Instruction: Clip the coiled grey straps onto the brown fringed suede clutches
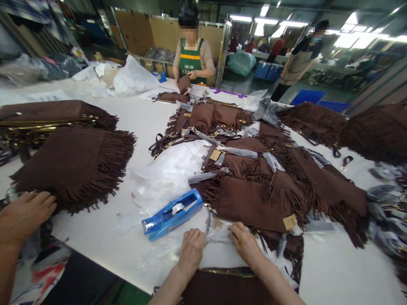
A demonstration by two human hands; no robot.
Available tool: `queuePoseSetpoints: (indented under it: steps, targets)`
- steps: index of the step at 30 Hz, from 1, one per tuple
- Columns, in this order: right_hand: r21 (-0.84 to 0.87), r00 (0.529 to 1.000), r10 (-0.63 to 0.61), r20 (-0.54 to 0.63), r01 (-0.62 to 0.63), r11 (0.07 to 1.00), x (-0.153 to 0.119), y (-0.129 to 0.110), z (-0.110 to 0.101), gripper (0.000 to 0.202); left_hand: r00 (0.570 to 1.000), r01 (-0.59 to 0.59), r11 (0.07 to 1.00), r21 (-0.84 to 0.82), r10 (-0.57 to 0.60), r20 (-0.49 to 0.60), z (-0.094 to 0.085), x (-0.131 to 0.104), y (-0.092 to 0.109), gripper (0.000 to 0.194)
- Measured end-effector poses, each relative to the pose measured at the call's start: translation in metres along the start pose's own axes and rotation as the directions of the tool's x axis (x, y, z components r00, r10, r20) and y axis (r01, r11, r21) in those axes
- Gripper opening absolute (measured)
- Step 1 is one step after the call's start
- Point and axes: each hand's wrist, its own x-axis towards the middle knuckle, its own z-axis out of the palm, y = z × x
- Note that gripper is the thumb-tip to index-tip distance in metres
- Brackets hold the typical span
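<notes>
Near the front edge of the table, my left hand (pixel 192 246) and my right hand (pixel 243 241) are each closed on a piece of clear plastic wrap (pixel 219 235) stretched between them. Just below, a dark brown bag (pixel 225 288) with a gold zipper lies close to my body, partly cut off by the frame. A blue tape dispenser (pixel 173 214) stands to the left of my left hand. Beyond my right hand lies a brown fringed bag (pixel 254 203) with a tan tag (pixel 290 223).
More fringed bags (pixel 73 161) are stacked at left, where another person's hand (pixel 30 212) rests. White wrapping (pixel 171 169) lies mid-table. Across the table, a person in a green apron (pixel 190 59) holds a brown piece; another person (pixel 297 63) stands back right.
</notes>
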Motion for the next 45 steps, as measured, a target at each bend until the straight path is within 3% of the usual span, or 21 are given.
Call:
queuePoseSetpoints:
  steps: [2,10,16,21,28,40,45]
  targets:
    - [0.000,1.000,-0.022,-0.013,0.022,1.000,-0.002,-0.007,0.003,0.031,1.000,-0.008,1.000,-0.002,0.008,0.002,0.000,0.000,-0.001,0.004]
    - [-0.033,1.000,0.002,-0.017,-0.003,0.999,0.002,-0.021,0.011,0.020,0.999,-0.045,0.998,-0.041,0.045,-0.011,0.004,0.002,-0.009,0.008]
    - [0.047,0.996,0.092,-0.021,-0.091,0.995,0.000,-0.017,-0.002,0.010,0.996,-0.068,0.996,-0.056,0.065,-0.053,0.010,0.001,-0.012,0.009]
    - [0.108,0.985,0.171,-0.014,-0.169,0.980,0.012,-0.018,-0.014,0.019,0.991,-0.103,0.994,-0.042,0.099,-0.088,0.012,-0.002,-0.013,0.006]
    - [0.152,0.950,0.311,0.000,-0.308,0.939,0.040,-0.031,-0.004,0.015,0.986,-0.117,0.993,-0.011,0.115,-0.117,0.014,-0.004,-0.012,0.009]
    - [0.477,0.914,0.381,-0.136,-0.277,0.834,0.030,-0.002,-0.004,0.028,0.980,-0.109,0.993,0.043,0.115,-0.165,0.017,-0.003,-0.010,0.013]
    - [0.618,0.825,0.513,-0.239,-0.278,0.735,0.017,0.031,-0.036,0.036,0.977,-0.095,0.991,0.094,0.111,-0.181,0.011,0.003,-0.023,0.018]
